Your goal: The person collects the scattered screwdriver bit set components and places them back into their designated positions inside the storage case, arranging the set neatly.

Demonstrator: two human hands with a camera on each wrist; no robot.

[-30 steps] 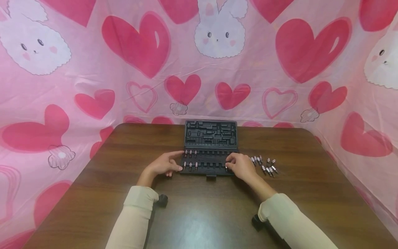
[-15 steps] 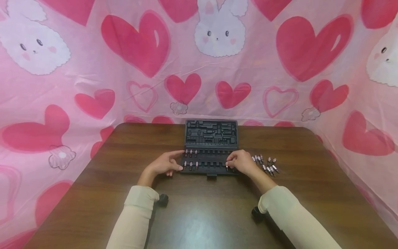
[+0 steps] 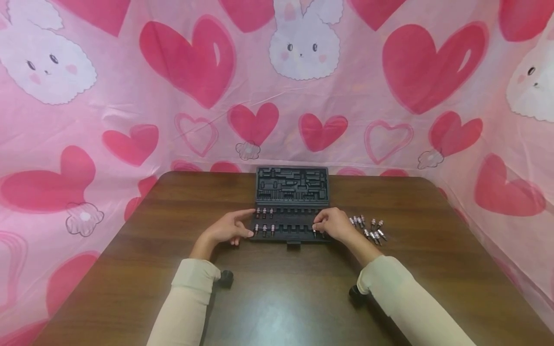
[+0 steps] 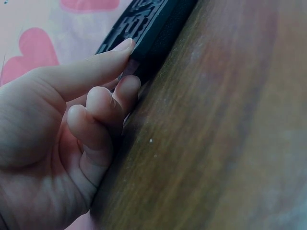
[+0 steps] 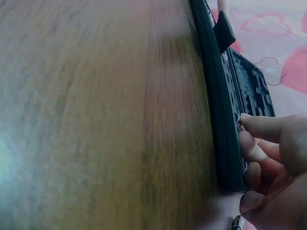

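A black socket case [image 3: 291, 236] lies with its lid raised at the back. Three bit sockets [image 3: 265, 230] sit at the left of its front row and three more in the back row. My left hand [image 3: 227, 228] touches the case's left side with thumb and straight index finger, its other fingers folded loosely. At the right end of the front row, my right hand [image 3: 336, 226] pinches a small silver bit socket [image 3: 314, 233] between thumb and index finger, down at a slot. Its fingertips partly hide that socket, and the hand covers the rows' right end.
Several loose bit sockets [image 3: 375, 235] lie on the brown wooden table [image 3: 277, 293] right of the case. The case's latch [image 3: 294, 245] sticks out at the front. Behind hangs a pink cloth [image 3: 285, 139] with hearts and rabbits.
My right hand stays over the same front-row slot with the bit socket, its fingers shifting only slightly. The left hand keeps its place at the case's side.
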